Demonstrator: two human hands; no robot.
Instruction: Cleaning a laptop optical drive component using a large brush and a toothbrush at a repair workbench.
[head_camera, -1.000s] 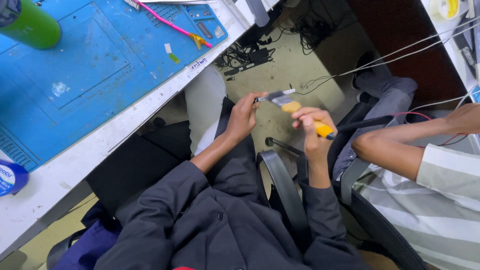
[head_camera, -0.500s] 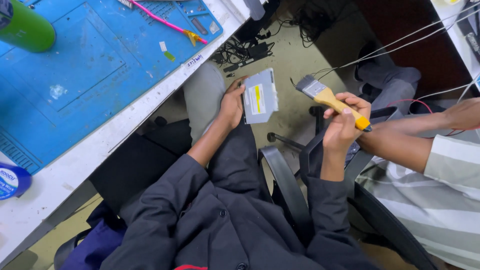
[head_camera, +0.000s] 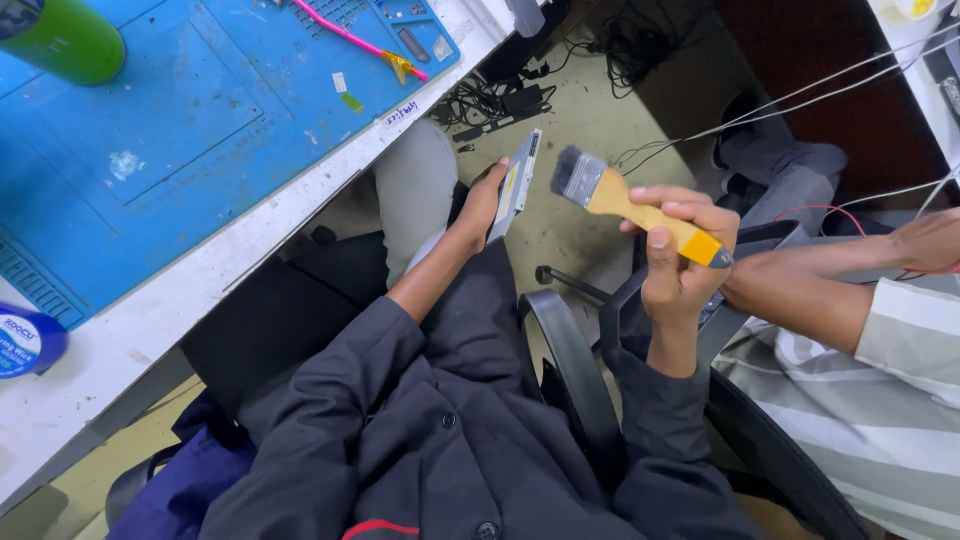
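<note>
Below the bench edge: a seated person works over the lap, above the floor.
Left hand (head_camera: 485, 205): grasping a slim grey metal drive (head_camera: 516, 182), now turned edge-on; half a second ago its flat face showed.
Right hand (head_camera: 678, 255): clenched on a yellow-handled, dark-bristled paintbrush (head_camera: 628, 205), now nearer the drive.
Risk: the thin drive, pinched at one end, could slip to the floor.
Nearby: blue work mat (head_camera: 180, 110) on the white bench (head_camera: 95, 345).

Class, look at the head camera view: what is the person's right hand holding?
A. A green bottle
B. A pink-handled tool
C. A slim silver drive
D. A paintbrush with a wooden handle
D: the right hand grips the wooden handle of a paintbrush, bristles toward the slim silver drive in the left hand.
</note>
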